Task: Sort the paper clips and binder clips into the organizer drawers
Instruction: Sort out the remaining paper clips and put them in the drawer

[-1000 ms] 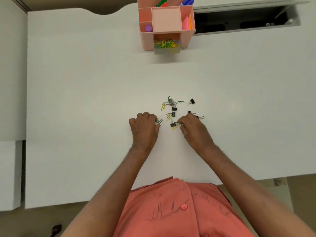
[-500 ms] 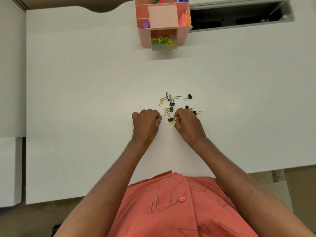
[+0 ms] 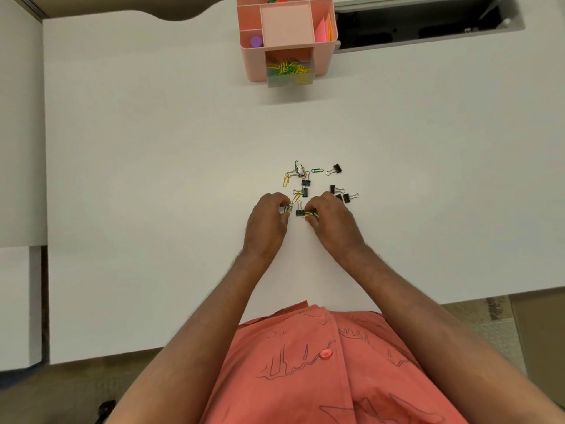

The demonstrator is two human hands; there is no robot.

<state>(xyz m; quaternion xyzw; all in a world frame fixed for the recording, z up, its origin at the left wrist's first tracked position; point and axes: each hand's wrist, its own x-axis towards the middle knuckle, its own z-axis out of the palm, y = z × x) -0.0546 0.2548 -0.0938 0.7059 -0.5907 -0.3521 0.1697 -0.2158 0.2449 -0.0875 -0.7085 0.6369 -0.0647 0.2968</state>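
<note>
Both hands are down on the white counter (image 3: 153, 179), side by side at the near edge of a small scatter of clips. The left hand (image 3: 267, 220) is curled, fingers pinched together on a green paper clip (image 3: 287, 208) right at its fingertips. The right hand (image 3: 331, 223) is curled too, fingers closed on another green paper clip (image 3: 312, 213), which lies against a black binder clip (image 3: 300, 213) sitting in the gap between the two hands.

Beyond the knuckles lies the loose pile. A yellow paper clip (image 3: 286, 180) marks its left edge, with a pale binder clip (image 3: 299, 170) just above it, tangled with a green one. Two more black binder clips (image 3: 305, 187) sit stacked down the middle. A lone green clip (image 3: 317, 170) lies flat toward the back, and a black binder clip (image 3: 336, 169) stands off alone at the far right corner. Another pair of black ones (image 3: 346, 197) sits just beside the right hand's knuckles.

Well apart, at the far edge of the counter, stands the pink organizer (image 3: 324, 64). Its clear drawer (image 3: 289, 75) is pulled open toward the person, holding a heap of yellow and green paper clips. On top, a purple round thing (image 3: 256, 41) sits in the left compartment and pink paper (image 3: 321, 29) in the right one. The person wears a coral shirt (image 3: 321, 377), low in view.
</note>
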